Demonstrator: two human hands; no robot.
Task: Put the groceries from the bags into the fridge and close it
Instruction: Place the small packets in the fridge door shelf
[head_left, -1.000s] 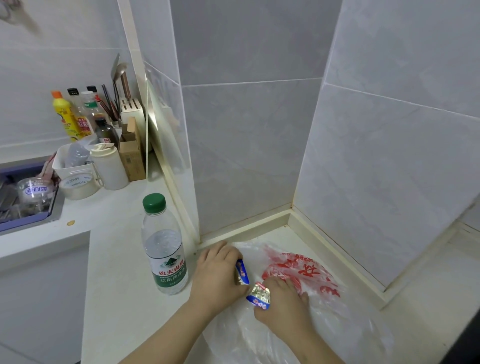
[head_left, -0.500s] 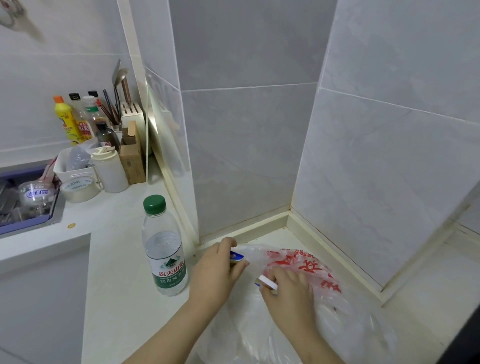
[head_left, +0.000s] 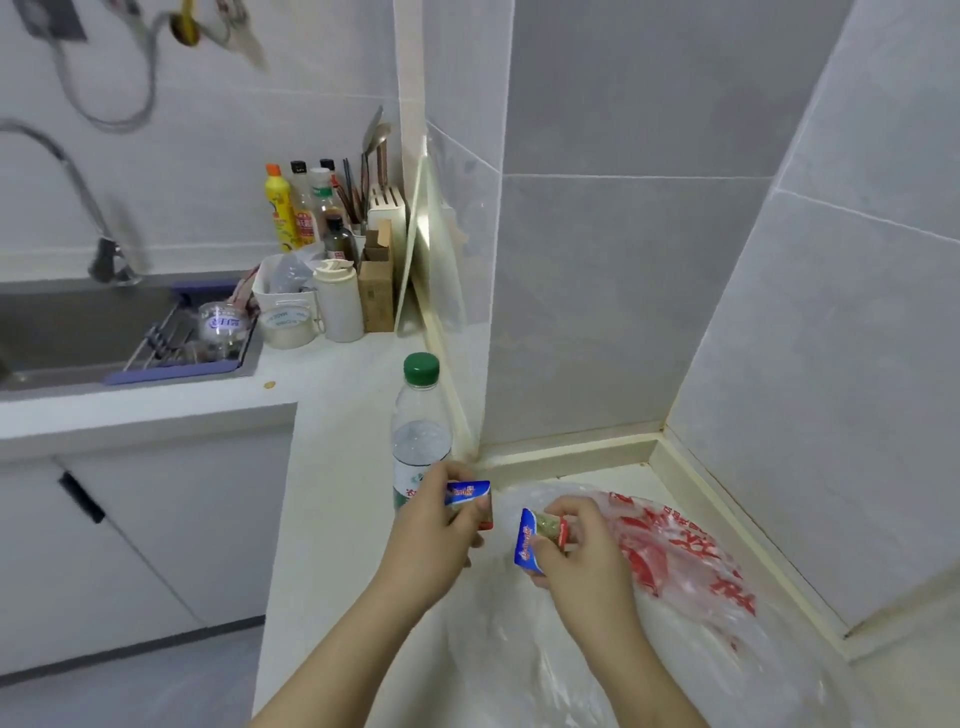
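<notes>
Left hand (head_left: 426, 535): is reaching in from the near edge, its fingers (head_left: 441, 478) curling round the left packet.
Left packet (head_left: 469, 492): a small blue-and-white packet with a red edge, sitting in the left hand just in front of the bottle's lower part.
Right hand (head_left: 587, 566): is hovering over the bag, its fingers (head_left: 576, 506) pinching the right packet by its far end.
Right packet (head_left: 527, 540): the same blue kind, tilting on edge, near the left packet but apart from it.
Plastic bag (head_left: 675, 561): clear with red print, lying crumpled on the counter in the right-hand corner, under the right hand.
Water bottle (head_left: 421, 415): clear with a green cap, standing upright on the counter just left of the wall corner, partly hidden by the left hand.
Counter (head_left: 332, 467): white, running from near to far and turning left to the sink.
Sink (head_left: 78, 322): sitting far left with a rack in it.
Far clutter: a yellow bottle (head_left: 278, 213), a white jug (head_left: 338, 301) and a knife block (head_left: 387, 208) are standing by the wall.
</notes>
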